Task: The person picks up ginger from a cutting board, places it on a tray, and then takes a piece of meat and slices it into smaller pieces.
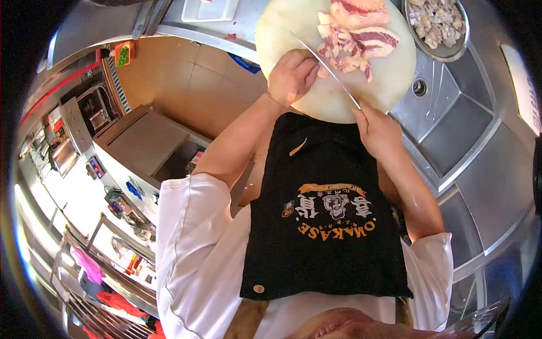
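Right hand (pixel 377 129)'s fingers are wrapped round the knife (pixel 339 82); left hand (pixel 289 78)'s are curled, can't tell if gripping. Meat (pixel 372 40)'s part sliced, thick piece left toward the board (pixel 330 107)'s far edge.

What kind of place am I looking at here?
Probably a restaurant or other commercial kitchen: raw meat lies on a large round cutting board, a metal sink sits beside it, and the person wears a printed black apron.
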{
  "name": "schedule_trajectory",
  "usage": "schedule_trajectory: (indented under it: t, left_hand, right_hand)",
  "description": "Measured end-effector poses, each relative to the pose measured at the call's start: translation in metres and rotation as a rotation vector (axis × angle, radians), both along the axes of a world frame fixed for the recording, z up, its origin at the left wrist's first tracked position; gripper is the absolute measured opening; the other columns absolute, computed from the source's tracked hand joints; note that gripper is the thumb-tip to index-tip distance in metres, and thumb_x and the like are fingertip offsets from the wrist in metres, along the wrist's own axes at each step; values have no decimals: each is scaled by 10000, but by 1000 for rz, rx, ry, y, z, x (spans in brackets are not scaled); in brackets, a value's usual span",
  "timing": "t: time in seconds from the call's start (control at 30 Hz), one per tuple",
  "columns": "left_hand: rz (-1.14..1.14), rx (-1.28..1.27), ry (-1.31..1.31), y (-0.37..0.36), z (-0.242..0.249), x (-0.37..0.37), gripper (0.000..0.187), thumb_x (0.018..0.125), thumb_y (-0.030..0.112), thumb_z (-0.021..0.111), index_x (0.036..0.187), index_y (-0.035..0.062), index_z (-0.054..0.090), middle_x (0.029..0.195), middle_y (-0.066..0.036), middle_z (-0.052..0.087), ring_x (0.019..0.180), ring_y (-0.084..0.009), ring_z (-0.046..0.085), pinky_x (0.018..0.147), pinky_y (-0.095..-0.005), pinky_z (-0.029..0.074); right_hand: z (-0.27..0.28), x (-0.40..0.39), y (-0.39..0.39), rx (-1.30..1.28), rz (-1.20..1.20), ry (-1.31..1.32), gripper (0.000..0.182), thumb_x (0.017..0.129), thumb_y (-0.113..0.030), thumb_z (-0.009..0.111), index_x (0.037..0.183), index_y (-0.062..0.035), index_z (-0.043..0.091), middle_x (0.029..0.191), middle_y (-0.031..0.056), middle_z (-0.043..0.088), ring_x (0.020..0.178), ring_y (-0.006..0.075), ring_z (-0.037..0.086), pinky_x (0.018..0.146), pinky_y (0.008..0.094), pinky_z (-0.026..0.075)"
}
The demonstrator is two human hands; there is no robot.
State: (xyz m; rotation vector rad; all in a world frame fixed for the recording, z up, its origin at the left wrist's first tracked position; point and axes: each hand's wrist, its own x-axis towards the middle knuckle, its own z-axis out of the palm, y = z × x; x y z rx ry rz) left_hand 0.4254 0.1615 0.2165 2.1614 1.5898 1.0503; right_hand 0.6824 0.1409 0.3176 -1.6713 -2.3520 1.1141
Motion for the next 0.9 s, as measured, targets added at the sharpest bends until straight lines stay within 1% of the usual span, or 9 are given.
schedule_trajectory:
  t: [0.1,0.17,0.27,0.37,0.53,0.63,0.73,0.83,0.9]
  left_hand:
    - [25,-19,17,1,1,0,188,824,59,777,1002,65,720,1089,-78,674,1003,-313,657,877,-395,554]
    - [-5,-19,9,-1,2,-2,194,826,58,775,1011,65,719,1091,-83,673,1001,-316,660,878,-396,554]
    - [-9,-40,20,-6,6,-1,206,825,52,771,1023,61,716,1091,-91,672,990,-320,661,878,-399,555]
    - [20,-38,-14,-6,4,-1,214,822,46,768,1027,59,712,1089,-95,673,980,-318,661,875,-405,555]
    - [-18,-12,4,-5,0,-5,214,818,47,768,1024,60,713,1090,-89,676,985,-311,660,878,-401,550]
    - [-23,-25,15,-3,8,-4,213,818,54,771,1023,66,714,1088,-85,677,990,-310,658,883,-398,544]
    - [-16,-28,26,-2,6,-2,212,818,59,772,1023,70,716,1089,-82,677,993,-309,656,886,-400,541]
    - [-8,-45,17,-3,4,-2,208,821,60,771,1022,71,718,1093,-82,678,1001,-309,657,884,-404,541]
    - [-29,-45,22,-1,3,-4,203,823,58,769,1020,67,718,1096,-84,680,1004,-311,658,882,-404,542]
  right_hand:
    - [-27,-48,42,71,28,102,365,1069,-373,532,1354,-174,645,1074,181,740,979,409,704,822,489,562]
    - [-56,-85,86,-39,116,18,385,1071,-393,522,1393,-215,632,1127,173,735,1013,398,701,847,489,552]
    - [-45,-93,107,28,27,63,383,1073,-416,513,1387,-234,635,1143,165,731,1008,409,696,845,481,550]
    - [-15,-56,67,72,-90,103,364,1071,-407,522,1368,-235,644,1121,151,739,1013,405,699,850,474,554]
    - [15,4,7,-40,8,-48,329,1050,-333,593,1328,-170,656,1089,175,742,975,402,715,825,473,574]
    - [20,5,1,-68,18,-75,321,1043,-312,610,1317,-153,658,1088,188,740,956,411,713,802,480,575]
    - [3,-26,24,-57,35,-52,323,1045,-315,604,1318,-154,662,1086,189,743,951,400,719,792,490,573]
    - [-18,-62,43,110,33,60,337,1046,-318,598,1337,-156,652,1087,192,744,947,402,720,785,499,570]
    - [-4,-52,37,-59,37,-28,353,1054,-330,579,1361,-168,640,1094,192,744,949,399,722,788,501,571]
